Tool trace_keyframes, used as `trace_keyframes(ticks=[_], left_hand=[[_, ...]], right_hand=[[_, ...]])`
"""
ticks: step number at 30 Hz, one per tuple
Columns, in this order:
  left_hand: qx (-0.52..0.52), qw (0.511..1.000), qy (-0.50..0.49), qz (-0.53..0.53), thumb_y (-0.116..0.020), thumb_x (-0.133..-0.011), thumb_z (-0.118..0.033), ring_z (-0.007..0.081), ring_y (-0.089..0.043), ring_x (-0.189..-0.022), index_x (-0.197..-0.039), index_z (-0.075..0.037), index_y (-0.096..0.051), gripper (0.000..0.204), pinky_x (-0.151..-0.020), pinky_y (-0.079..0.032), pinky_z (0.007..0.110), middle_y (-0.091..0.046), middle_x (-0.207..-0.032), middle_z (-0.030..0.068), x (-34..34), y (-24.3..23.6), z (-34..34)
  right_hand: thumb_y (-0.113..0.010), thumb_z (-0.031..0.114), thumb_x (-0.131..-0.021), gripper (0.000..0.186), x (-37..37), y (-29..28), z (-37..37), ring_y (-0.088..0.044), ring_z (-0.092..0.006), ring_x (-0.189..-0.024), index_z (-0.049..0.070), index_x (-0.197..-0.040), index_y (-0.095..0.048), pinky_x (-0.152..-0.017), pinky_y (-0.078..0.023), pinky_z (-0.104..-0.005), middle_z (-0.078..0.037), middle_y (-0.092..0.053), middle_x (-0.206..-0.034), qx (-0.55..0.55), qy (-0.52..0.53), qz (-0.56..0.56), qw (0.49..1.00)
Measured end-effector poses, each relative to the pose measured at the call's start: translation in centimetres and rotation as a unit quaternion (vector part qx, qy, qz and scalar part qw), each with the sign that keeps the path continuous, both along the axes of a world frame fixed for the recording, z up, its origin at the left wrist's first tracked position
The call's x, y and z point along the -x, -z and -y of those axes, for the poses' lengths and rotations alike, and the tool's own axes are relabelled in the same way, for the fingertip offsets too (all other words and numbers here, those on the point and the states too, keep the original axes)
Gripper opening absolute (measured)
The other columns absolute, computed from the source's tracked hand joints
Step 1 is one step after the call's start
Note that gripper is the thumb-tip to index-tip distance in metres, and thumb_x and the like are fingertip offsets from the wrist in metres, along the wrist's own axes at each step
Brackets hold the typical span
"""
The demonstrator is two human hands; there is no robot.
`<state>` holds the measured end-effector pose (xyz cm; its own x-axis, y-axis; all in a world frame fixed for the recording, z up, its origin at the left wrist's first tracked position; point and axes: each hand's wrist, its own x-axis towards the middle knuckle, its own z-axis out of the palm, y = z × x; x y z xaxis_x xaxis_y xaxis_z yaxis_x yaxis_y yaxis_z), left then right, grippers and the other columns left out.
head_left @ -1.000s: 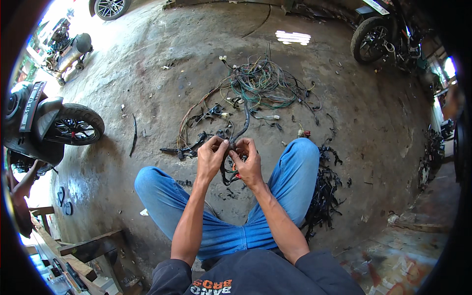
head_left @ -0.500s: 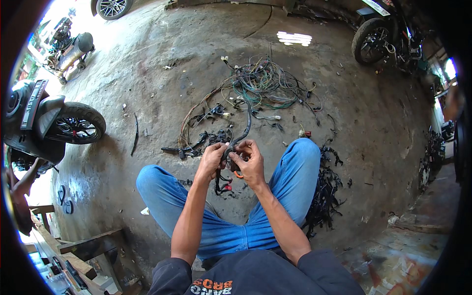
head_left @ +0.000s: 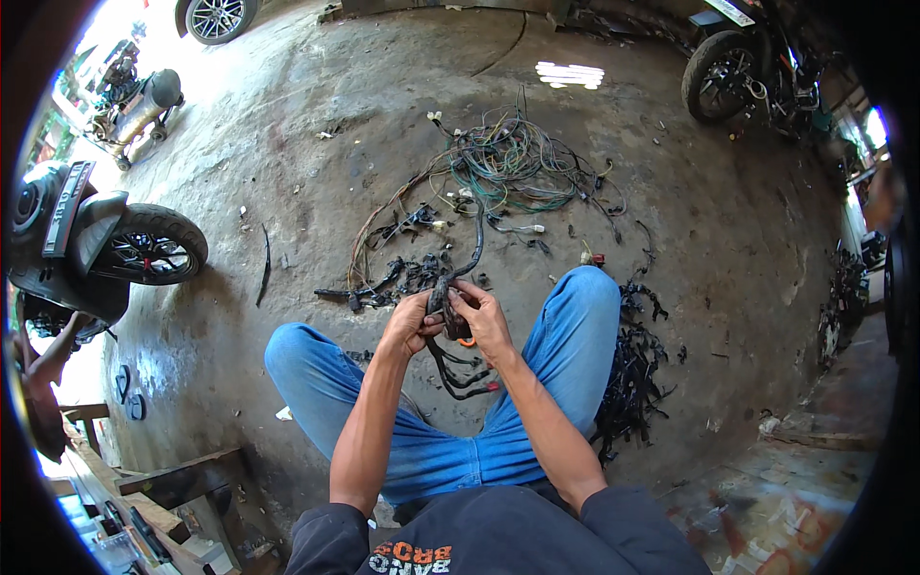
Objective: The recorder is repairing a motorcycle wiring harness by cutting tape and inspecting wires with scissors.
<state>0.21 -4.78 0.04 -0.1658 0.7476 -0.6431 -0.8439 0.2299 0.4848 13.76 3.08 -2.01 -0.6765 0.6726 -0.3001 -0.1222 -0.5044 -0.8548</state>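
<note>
Between my knees, both hands grip a black taped wiring harness point(head_left: 440, 297). My left hand point(head_left: 413, 322) has its fingers closed around the harness's left side. My right hand point(head_left: 482, 319) pinches it from the right, thumb and fingertips together. From the held part, a thick black branch point(head_left: 477, 240) runs away to a tangle of multicoloured wires point(head_left: 517, 158) on the floor. Thinner black branches hang toward me, one ending in a red connector point(head_left: 493, 386). Something orange point(head_left: 467, 342) shows just under my right hand; its kind is unclear.
Black tape scraps point(head_left: 628, 383) lie heaped beside my right knee. Loose connectors and black pieces point(head_left: 412, 273) litter the floor ahead. A parked motorcycle's wheel point(head_left: 149, 244) stands at left, another motorcycle point(head_left: 733, 77) at far right. Sandals point(head_left: 129, 393) and a wooden bench point(head_left: 177, 479) are at lower left.
The hanging branches with the red connector have swung to the right, toward my right wrist. Both hands have shifted slightly on the harness and still hold it.
</note>
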Motion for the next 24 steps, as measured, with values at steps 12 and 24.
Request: trace_keyframes(ticks=[12,24], left_hand=[[0.009,0.997,0.076,0.006,-0.044,-0.106,-0.014,-0.0010,-0.036,-0.038,-0.095,-0.004,-0.060,0.022,-0.032,-0.024,0.018,-0.050,-0.061,-0.0054,0.2,-0.6,-0.1],[0.010,0.785,0.203,-0.586,-0.075,-0.089,-0.029,0.0197,-0.068,-0.083,-0.116,0.002,-0.069,0.042,-0.077,-0.053,0.034,-0.073,-0.102,0.0141,0.5,-5.6,1.8]], right_hand=[[-0.074,0.015,-0.093,0.017,-0.4,0.8,-0.5,-0.052,-0.0029,-0.070,0.002,-0.102,-0.071,-0.060,-0.042,-0.0205,0.004,-0.059,-0.082,-0.047,0.010,0.017,0.999],[-0.065,0.021,-0.093,0.021,-3.0,-2.0,-4.4,-0.047,-0.0090,-0.063,0.001,-0.088,-0.067,-0.062,-0.042,-0.0283,0.002,-0.047,-0.067,-0.204,0.051,0.110,0.971]])
